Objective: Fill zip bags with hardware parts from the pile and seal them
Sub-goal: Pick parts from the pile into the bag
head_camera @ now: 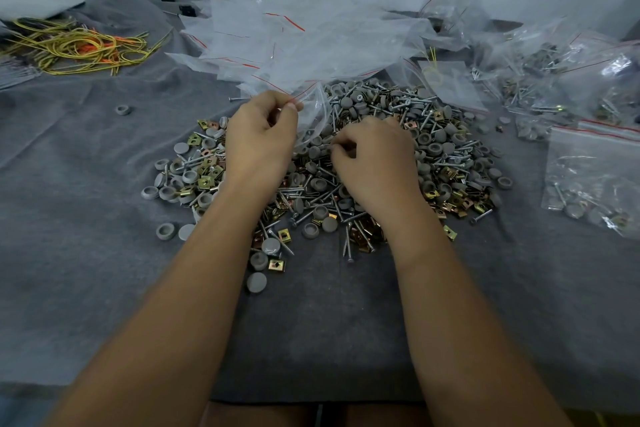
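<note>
A pile of hardware parts lies mid-table: grey round caps, silver screws and brass-coloured square clips. My left hand pinches the top edge of a clear zip bag with a red seal line, holding it over the pile's left side. Beside it, my right hand is curled over the pile and pinches small parts between fingertips and thumb; which parts they are is hidden. The bag hangs between the two hands.
A heap of empty zip bags lies behind the pile. Filled bags sit at the right. Yellow and orange wires lie at the far left. A grey cloth covers the table; loose caps are scattered on it.
</note>
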{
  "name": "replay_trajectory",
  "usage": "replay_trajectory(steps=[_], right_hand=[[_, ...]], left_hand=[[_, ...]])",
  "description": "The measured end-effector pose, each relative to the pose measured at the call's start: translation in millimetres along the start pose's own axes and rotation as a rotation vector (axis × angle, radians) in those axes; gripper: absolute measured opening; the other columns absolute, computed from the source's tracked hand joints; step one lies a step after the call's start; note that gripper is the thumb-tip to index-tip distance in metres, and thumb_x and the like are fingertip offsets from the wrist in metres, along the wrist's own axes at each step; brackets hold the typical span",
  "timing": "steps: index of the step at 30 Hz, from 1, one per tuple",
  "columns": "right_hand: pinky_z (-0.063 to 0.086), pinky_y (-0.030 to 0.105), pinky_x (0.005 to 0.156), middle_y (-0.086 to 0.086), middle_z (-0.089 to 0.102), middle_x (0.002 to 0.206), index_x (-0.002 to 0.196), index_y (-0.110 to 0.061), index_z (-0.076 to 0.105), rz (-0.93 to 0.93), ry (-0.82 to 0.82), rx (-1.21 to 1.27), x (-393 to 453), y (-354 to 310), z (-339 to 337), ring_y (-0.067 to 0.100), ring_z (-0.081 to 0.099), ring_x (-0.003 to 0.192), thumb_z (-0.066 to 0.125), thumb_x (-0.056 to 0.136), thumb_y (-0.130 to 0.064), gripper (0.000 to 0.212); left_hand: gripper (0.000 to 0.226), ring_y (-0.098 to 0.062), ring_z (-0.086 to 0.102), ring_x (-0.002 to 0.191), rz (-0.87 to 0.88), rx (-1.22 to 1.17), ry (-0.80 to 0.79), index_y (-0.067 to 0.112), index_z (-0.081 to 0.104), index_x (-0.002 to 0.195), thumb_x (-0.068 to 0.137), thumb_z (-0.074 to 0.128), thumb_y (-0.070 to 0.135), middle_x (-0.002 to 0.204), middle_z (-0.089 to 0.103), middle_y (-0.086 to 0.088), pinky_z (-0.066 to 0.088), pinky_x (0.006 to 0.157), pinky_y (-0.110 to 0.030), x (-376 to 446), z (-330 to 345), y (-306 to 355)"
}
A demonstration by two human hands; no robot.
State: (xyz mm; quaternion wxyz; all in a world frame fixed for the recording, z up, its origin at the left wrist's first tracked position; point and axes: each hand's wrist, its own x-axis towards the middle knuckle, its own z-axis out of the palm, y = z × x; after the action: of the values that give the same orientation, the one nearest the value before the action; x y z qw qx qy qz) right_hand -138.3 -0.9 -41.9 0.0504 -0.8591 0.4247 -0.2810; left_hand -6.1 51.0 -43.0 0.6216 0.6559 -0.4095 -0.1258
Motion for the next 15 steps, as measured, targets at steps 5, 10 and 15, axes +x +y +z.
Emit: replay_trajectory(steps=[5,10,15], right_hand=[[0.049,0.043,0.084,-0.003,0.068,0.088,0.093,-0.017,0.072,0.073,0.197,0.277,0.3,-1.9,-5.8,0.019,0.06,0.088,0.058,0.093,-0.02,0.015],[0.051,0.036,0.083,-0.009,0.065,0.089,0.097,-0.02,0.072,0.099,0.315,0.584,-0.9,-7.4,-10.5,0.01,0.06,0.085,0.062,0.092,-0.019,0.011],[0.043,0.032,0.097,-0.002,0.056,0.105,0.099,-0.024,0.073,0.096,0.182,0.581,-0.5,-8.2,-7.2,0.017,0.053,0.107,0.065,0.09,-0.022,0.012]], left_hand=[[0.017,-0.004,0.034,0.042,0.004,0.036,-0.011,0.02,0.069,0.093,0.096,0.052,0.019,0.052,0.045,0.011,0.029,0.041,-0.021,0.4,0.5,-2.2],[0.018,-0.003,0.032,0.041,0.037,0.068,-0.076,0.025,0.065,0.086,0.096,0.052,0.018,0.047,0.04,0.012,0.026,0.044,-0.024,-0.5,2.6,-2.7],[0.017,-0.004,0.032,0.044,0.071,0.084,-0.101,0.025,0.065,0.088,0.097,0.052,0.018,0.053,0.043,0.009,0.026,0.047,-0.026,-1.5,3.4,-2.0]])
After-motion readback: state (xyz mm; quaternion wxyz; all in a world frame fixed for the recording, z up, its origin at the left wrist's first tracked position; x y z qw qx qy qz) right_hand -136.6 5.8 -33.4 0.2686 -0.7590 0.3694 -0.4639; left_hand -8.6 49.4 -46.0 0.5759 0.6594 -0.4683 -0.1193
